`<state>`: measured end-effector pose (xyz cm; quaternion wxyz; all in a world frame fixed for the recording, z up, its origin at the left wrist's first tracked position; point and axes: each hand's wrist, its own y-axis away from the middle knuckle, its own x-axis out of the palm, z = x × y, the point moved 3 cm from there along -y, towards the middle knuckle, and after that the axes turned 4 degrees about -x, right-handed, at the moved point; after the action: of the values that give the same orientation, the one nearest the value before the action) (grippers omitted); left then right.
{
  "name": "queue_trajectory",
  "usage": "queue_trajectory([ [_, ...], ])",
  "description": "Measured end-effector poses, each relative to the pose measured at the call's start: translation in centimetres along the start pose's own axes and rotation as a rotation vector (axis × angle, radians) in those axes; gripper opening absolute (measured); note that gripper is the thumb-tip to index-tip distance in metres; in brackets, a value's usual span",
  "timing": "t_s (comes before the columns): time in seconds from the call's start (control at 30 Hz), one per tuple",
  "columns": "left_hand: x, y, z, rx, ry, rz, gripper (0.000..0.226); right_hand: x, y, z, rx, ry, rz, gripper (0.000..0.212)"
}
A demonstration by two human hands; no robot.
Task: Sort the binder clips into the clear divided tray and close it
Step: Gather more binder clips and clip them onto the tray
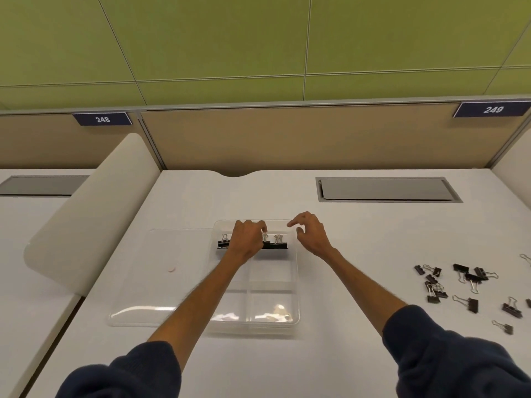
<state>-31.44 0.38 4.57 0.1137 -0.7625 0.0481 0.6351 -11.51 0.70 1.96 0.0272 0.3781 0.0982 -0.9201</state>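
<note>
The left hand [247, 239] is curled onto the row of clips [277, 243] in the far compartment of the tray [296, 282], while the loose clips [459, 285] are scattered well right of the tray, nearest the empty, loosely curled right hand [311, 234].

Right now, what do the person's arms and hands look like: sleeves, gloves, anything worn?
The left hand and right hand are bare: no gloves, rings or watch show. The left sleeve and right sleeve are dark navy soft fabric, pushed up and bunched near the elbows, leaving the forearms uncovered.
</note>
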Motion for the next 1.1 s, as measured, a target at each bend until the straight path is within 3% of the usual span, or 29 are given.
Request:
queue_trajectory([
  [0.43, 1.9, 0.5, -9.3, 0.066, 0.099, -0.049, 0.015, -6.8, 5.8, -6.2, 0.162, -0.028, -0.156, 0.039],
  [1.1, 8.7, 2.0, -30.2, 0.327, 0.127, 0.181, 0.022, -20.6, 19.7, -22.1, 0.480, 0.012, -0.316, 0.028],
])
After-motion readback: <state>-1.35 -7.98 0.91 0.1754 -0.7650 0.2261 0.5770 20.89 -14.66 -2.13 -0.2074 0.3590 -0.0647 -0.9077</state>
